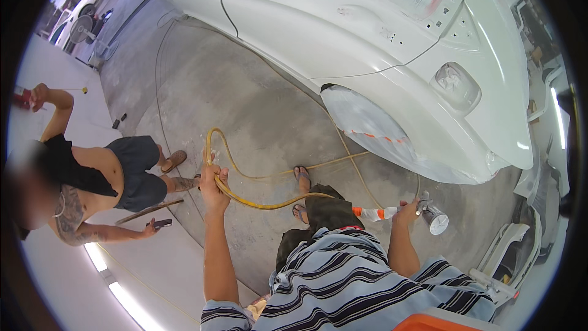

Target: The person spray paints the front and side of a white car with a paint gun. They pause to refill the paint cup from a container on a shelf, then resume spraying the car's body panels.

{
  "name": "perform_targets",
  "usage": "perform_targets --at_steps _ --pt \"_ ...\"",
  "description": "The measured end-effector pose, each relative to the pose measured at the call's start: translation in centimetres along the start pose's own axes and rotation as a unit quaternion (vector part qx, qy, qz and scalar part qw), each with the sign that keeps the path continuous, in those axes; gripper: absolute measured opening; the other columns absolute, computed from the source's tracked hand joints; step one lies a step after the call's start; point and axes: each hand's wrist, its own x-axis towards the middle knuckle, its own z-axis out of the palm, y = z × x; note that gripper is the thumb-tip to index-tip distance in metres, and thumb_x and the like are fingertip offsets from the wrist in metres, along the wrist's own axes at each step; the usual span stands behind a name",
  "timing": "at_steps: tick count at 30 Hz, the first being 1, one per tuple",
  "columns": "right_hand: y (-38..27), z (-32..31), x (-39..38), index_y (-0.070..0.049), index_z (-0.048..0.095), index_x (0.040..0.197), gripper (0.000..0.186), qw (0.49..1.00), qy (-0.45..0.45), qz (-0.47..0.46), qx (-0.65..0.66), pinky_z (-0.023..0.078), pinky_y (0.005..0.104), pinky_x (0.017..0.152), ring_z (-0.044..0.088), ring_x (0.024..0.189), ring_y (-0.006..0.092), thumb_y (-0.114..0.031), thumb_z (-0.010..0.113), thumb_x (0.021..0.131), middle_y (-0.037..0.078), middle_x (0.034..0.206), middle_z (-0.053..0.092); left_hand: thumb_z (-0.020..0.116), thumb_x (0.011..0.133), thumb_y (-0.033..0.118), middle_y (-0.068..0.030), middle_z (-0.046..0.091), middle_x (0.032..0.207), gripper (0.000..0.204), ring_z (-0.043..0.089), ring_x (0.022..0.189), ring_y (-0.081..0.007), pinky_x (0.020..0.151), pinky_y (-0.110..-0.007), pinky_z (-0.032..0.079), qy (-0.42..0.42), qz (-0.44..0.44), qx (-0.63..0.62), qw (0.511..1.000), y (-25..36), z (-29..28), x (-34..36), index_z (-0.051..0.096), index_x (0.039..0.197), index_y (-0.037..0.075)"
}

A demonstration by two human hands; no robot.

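Note:
My left hand [214, 189] is closed round a yellow air hose [263, 206], held up in a loop out to the left. The hose runs back past my dark shorts, and another length trails over the floor toward the car. In my right hand [405, 213] is a spray gun [433, 216] with a round metal cup, held low at my right. Orange and white wrapping [372, 213] covers the line leading to that hand. Beyond it stands the white car body [361, 43], its wheel opening masked with plastic film [367, 124]. My fingers partly hide the gun's handle.
Another person [98, 181] stands at the left, holding a dark phone-like object [162, 224] in one hand and something red [23, 98] in the other. Hoses cross the grey floor [202, 79]. Loose white car panels [505, 251] lean at the right.

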Motion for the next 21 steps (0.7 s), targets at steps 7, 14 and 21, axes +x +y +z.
perform_targets --at_steps 7,14,21 --pt "5.0 12.7 -3.5 -0.006 0.051 0.13 0.04 0.998 0.056 0.03 0.018 0.051 0.031 0.05 0.058 0.057 0.0179 -0.03 0.065 0.1 0.009 0.099 0.063 0.06 0.104 0.023 -0.0154 0.059 0.082 0.021 0.052 0.073 -0.0305 0.071 -0.038 0.048 -0.077 -0.186 0.055 0.978 -11.2 6.3 6.8 0.053 0.099 0.004" --pt "7.0 23.9 -8.5 -0.011 0.048 0.14 0.045 0.988 0.117 0.094 0.031 0.053 0.03 0.049 0.067 0.062 0.0214 -0.029 0.063 0.102 0.01 0.107 0.065 0.046 0.108 0.045 -0.0201 0.06 0.092 0.043 0.058 0.084 -0.0343 0.08 -0.047 0.048 -0.101 -0.308 0.118 0.939 -23.9 4.3 5.9 0.051 0.107 0.003" --pt "6.8 30.7 -13.3 -0.01 0.047 0.138 0.043 0.98 0.156 0.122 0.028 0.051 0.0325 0.051 0.069 0.066 0.0231 -0.03 0.062 0.102 0.01 0.113 0.064 0.044 0.105 0.052 -0.0283 0.065 0.112 0.054 0.064 0.099 -0.0434 0.084 -0.047 0.05 -0.215 -0.391 0.208 0.87 -32.4 5.9 10.2 0.054 0.122 0.002"
